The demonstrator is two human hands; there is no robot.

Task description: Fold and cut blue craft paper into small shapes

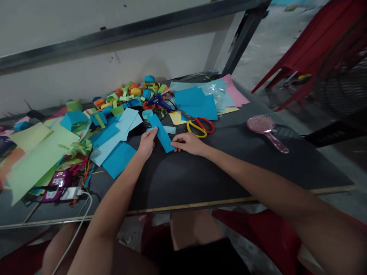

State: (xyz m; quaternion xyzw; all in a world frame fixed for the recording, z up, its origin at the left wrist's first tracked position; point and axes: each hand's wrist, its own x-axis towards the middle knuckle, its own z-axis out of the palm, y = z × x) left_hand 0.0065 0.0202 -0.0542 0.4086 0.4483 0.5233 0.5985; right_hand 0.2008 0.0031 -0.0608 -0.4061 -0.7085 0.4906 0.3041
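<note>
Tabletop [189,183]: was flat and dark, with a tan edge.
Blue paper strip [162,134]: was flat, smooth, rectangular, held aslant near the scissors [207,125].
Left hand [147,143]: pinched its left edge.
Right hand [187,143]: pinched its lower corner.
Folded pieces [134,103]: lay heaped behind, boxy and curved.

Black tabletop [177,183], pale front edge [200,205]. Pink hairbrush [261,125] lies at right; scissors [196,120], handles red and yellow, near centre. Folded paper pieces [126,98] heaped along rear.
</note>
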